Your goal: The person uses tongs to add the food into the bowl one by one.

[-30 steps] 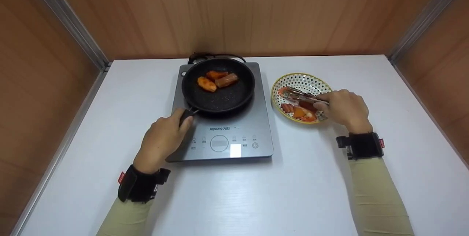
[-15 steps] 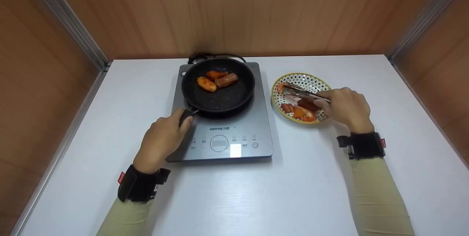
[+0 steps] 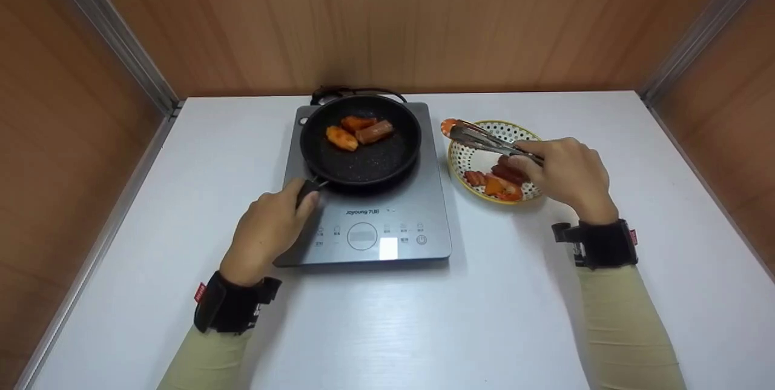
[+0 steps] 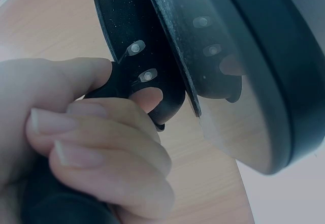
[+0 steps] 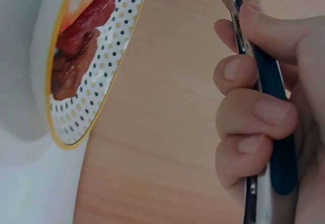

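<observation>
Letters on the front of the stove (image 3: 418, 196) spell Joyoung (image 3: 357, 212), with two more signs after them. Below the word is a round ring (image 3: 362, 237), with small marks near it that are too tiny to read. Red tags (image 3: 201, 293) stick out of the black wrist bands (image 3: 227, 305), and their writing is too small to read too.

A black pan (image 3: 363, 163) sits on the back part of the stove, with three bits of food (image 3: 374, 132) close together in it. The left hand (image 3: 266, 232) holds the pan's handle (image 3: 309, 190) over the stove's left side, fingers curled around it. Right of the stove is a dotted white plate (image 3: 514, 129) with a yellow rim, and red and orange food (image 3: 508, 175) lies in it. The right hand (image 3: 569, 175), farther right of the stove, grips metal tongs (image 3: 484, 140). Their tips point toward the stove and pinch an orange piece (image 3: 447, 126) by the plate's rim.

The table (image 3: 363, 317) under the stove is white and a bit shiny. Behind the stove are a black cord (image 3: 324, 94) and a brown wood wall (image 3: 387, 26). More brown walls (image 3: 54, 105) stand far left and right of the stove, with gray metal strips (image 3: 109, 26) in the corners.
</observation>
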A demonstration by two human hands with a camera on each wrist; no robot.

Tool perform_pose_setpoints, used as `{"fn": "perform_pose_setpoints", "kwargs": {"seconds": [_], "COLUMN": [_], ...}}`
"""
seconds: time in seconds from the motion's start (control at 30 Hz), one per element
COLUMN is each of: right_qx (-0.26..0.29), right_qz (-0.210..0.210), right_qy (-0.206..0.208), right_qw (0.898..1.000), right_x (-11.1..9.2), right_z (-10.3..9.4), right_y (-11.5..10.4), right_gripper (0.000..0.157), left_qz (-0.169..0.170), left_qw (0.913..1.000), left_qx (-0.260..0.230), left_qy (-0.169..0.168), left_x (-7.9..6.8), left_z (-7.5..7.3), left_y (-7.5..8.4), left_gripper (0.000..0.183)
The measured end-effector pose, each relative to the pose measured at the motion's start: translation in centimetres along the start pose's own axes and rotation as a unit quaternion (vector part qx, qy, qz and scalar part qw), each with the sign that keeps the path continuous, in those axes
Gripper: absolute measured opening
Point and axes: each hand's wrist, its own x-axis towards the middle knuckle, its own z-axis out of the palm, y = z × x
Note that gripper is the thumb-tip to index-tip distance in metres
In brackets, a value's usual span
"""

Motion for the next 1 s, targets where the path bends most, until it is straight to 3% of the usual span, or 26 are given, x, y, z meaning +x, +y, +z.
{"fn": "perform_pose_setpoints", "kwargs": {"seconds": [0.3, 0.67, 1.0], "right_qx": [0.012, 0.040, 0.030], "right_qz": [-0.020, -0.076, -0.109], "right_qy": [0.027, 0.072, 0.031], "right_qw": [0.999, 0.994, 0.993], "right_x": [0.0, 0.0, 2.0], "right_z": [0.2, 1.3, 2.6], "right_y": [-2.6, -6.5, -10.8], "right_gripper": [0.033, 0.022, 0.028], "left_qz": [0.006, 0.015, 0.013], "left_qw": [0.9999, 0.9999, 0.9999], "left_qx": [0.001, 0.001, 0.002], "left_qy": [0.009, 0.007, 0.005], "left_x": [0.0, 0.1, 0.0], "left_z": [0.1, 0.1, 0.0], "left_y": [0.0, 0.2, 0.1], "left_gripper": [0.027, 0.026, 0.027]}}
